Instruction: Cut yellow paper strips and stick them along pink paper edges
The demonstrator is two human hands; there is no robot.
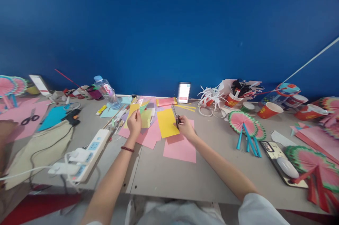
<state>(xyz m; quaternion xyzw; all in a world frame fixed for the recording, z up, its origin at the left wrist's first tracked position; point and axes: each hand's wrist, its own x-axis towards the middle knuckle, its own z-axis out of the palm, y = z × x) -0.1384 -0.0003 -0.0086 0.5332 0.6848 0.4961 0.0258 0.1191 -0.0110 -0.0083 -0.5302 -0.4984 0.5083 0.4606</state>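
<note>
My right hand [186, 127] is closed around the dark handles of a pair of scissors [174, 111], whose blades point away from me beside the right edge of a yellow paper sheet [166, 124]. Under that sheet's near side lies a pink paper sheet [181, 149]. My left hand [135, 123], with a beaded bracelet on the wrist, has its fingertips pinched together over the paper pile. Whatever they hold is too small to make out. Just right of it is an olive-yellow paper piece [146, 117]. Thin yellow strips [186, 107] lie behind the scissors.
A lit phone [184, 92] leans by the blue wall. To the left are a power strip [92, 154], a water bottle [107, 91] and another pair of scissors [30, 117]. At right are paper fans [242, 121], red cups [270, 110] and a mouse [287, 167] on a phone.
</note>
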